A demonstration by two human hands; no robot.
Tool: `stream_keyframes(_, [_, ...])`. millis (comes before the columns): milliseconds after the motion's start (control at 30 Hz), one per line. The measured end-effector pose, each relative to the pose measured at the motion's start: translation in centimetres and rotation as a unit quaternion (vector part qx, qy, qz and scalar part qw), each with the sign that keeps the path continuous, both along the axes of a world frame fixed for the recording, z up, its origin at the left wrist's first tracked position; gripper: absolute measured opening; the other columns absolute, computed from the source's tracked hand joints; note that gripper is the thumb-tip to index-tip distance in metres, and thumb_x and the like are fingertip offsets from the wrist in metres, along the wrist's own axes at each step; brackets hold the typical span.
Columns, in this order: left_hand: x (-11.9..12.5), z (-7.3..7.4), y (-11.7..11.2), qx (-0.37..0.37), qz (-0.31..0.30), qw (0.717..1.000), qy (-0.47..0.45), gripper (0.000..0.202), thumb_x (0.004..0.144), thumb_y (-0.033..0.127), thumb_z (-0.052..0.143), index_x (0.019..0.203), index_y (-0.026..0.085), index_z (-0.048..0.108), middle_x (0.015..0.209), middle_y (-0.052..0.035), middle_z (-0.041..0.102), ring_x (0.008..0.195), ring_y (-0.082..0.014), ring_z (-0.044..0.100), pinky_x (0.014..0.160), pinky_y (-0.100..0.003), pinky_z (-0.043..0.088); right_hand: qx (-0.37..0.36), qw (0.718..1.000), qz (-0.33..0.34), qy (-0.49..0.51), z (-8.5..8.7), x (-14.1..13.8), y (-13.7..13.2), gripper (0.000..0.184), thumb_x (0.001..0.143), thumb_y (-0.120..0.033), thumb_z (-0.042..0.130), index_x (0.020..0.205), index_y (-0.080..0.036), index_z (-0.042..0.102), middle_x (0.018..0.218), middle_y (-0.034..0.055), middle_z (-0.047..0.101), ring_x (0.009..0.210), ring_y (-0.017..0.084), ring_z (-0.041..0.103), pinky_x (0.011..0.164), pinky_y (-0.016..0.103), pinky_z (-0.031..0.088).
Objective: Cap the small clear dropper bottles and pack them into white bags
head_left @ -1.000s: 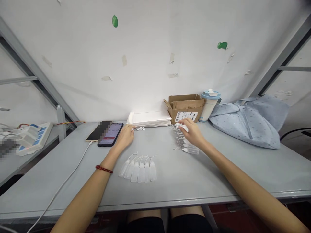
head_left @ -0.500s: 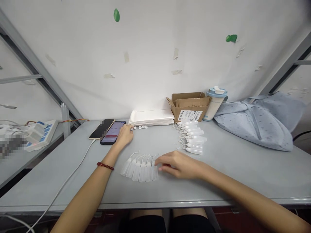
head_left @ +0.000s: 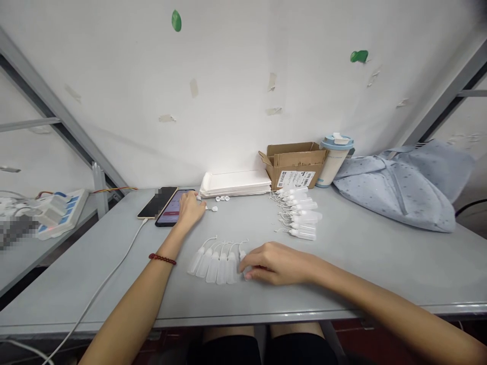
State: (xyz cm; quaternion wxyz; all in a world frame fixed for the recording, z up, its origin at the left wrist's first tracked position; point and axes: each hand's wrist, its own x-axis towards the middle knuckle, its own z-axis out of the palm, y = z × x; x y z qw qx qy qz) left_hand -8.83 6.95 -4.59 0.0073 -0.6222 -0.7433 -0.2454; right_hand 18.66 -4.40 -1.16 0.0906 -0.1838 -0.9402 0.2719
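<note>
A row of several small translucent squeeze bottles (head_left: 215, 262) with tethered caps lies near the front of the grey table (head_left: 361, 268). My right hand (head_left: 276, 263) rests at the row's right end, fingers curled onto the last bottle. A second group of several bottles (head_left: 300, 215) lies further back on the right. My left hand (head_left: 189, 209) reaches to the back, beside a lit phone (head_left: 173, 208), fingers curled near small white caps (head_left: 215, 208); what it holds is hidden. A red bead bracelet circles the left wrist.
A stack of white trays (head_left: 236, 183), a cardboard box (head_left: 294, 165), a lidded cup (head_left: 335, 159) and a blue cloth bag (head_left: 399, 187) stand along the back. A second phone (head_left: 154, 203) and a white charging cable (head_left: 99, 291) lie left. A power strip (head_left: 57, 210) sits far left.
My right hand left the back group of bottles and came down to the right end of the front row. My left hand shifted slightly left by the phone; one white cap now lies apart.
</note>
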Motion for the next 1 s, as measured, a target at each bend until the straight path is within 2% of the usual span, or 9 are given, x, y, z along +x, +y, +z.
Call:
stream_keyframes(133, [-0.2,-0.4,1.0,0.002,-0.063,0.997,-0.033,0.067,0.073,0.027,0.058,0.131,0.001,0.036,0.133,-0.0238,0.045,0.125,-0.0322,0.041,0.104,-0.040,0.033,-0.009,1.000,0.002,-0.001,-0.3,-0.1,0.2,0.023,0.091,-0.025,0.047,0.106,-0.018,0.064,0.090,0.0055,0.070,0.076,0.014,0.064,0.069,0.022,0.045])
stream_keyframes(233, [-0.2,-0.8,1.6,-0.015,-0.103,0.992,-0.074,0.070,0.073,0.024,0.057,0.134,0.003,0.031,0.132,-0.0213,0.048,0.121,-0.0309,0.046,0.101,-0.040,0.036,-0.014,1.000,0.007,-0.003,-0.4,-0.1,0.3,0.023,0.091,-0.026,0.048,0.105,-0.018,0.064,0.090,0.0054,0.070,0.076,0.014,0.064,0.069,0.022,0.045])
stream_keyframes(367, [-0.3,-0.7,1.6,-0.020,-0.111,0.988,-0.101,0.063,0.072,0.021,0.056,0.130,0.006,0.038,0.126,-0.0181,0.054,0.116,-0.0296,0.051,0.098,-0.040,0.040,-0.018,1.000,0.005,-0.005,-0.5,-0.2,0.4,0.024,0.091,-0.025,0.047,0.105,-0.018,0.064,0.090,0.0054,0.070,0.077,0.014,0.063,0.071,0.023,0.045])
stream_keyframes(500, [-0.7,0.2,1.1,-0.044,-0.100,0.986,-0.127,0.053,0.071,0.015,0.052,0.123,0.010,0.047,0.116,-0.0139,0.062,0.110,-0.0262,0.057,0.095,-0.038,0.042,-0.024,1.000,0.005,-0.009,-0.3,-0.1,0.4,0.023,0.090,-0.024,0.047,0.104,-0.018,0.065,0.091,0.0049,0.070,0.078,0.014,0.063,0.071,0.023,0.044])
stream_keyframes(633, [-1.4,1.0,0.4,-0.088,-0.102,0.981,-0.141,0.049,0.071,0.016,0.051,0.119,0.008,0.051,0.106,-0.0145,0.067,0.092,-0.0238,0.065,0.081,-0.034,0.049,-0.016,1.000,-0.006,-0.021,-0.1,0.1,0.6,0.022,0.091,-0.024,0.046,0.100,-0.018,0.065,0.088,0.0041,0.070,0.075,0.013,0.062,0.068,0.022,0.043])
stream_keyframes(733, [-1.6,1.4,0.0,-0.119,-0.110,0.980,-0.111,0.044,0.068,0.014,0.051,0.111,0.008,0.057,0.100,-0.0144,0.068,0.083,-0.0222,0.066,0.073,-0.031,0.051,-0.002,0.999,-0.026,-0.033,0.1,0.3,0.8,0.023,0.092,-0.026,0.045,0.099,-0.019,0.066,0.085,0.0040,0.069,0.073,0.013,0.060,0.066,0.022,0.041])
stream_keyframes(833, [-1.2,1.4,-0.2,-0.114,-0.126,0.983,-0.073,0.035,0.068,0.014,0.052,0.100,0.009,0.064,0.097,-0.0136,0.069,0.085,-0.0223,0.066,0.077,-0.030,0.049,0.002,0.998,-0.042,-0.043,0.2,0.5,1.1,0.024,0.092,-0.027,0.044,0.098,-0.020,0.066,0.085,0.0039,0.069,0.072,0.014,0.060,0.064,0.022,0.040])
stream_keyframes(1000, [0.2,1.0,-0.4,-0.083,-0.129,0.987,-0.049,0.031,0.073,0.020,0.051,0.098,0.011,0.066,0.093,-0.0105,0.070,0.087,-0.0229,0.064,0.084,-0.033,0.046,0.038,0.996,-0.071,-0.047,-0.1,0.6,1.6,0.025,0.093,-0.027,0.042,0.095,-0.019,0.066,0.083,0.0049,0.068,0.069,0.013,0.059,0.061,0.022,0.037])
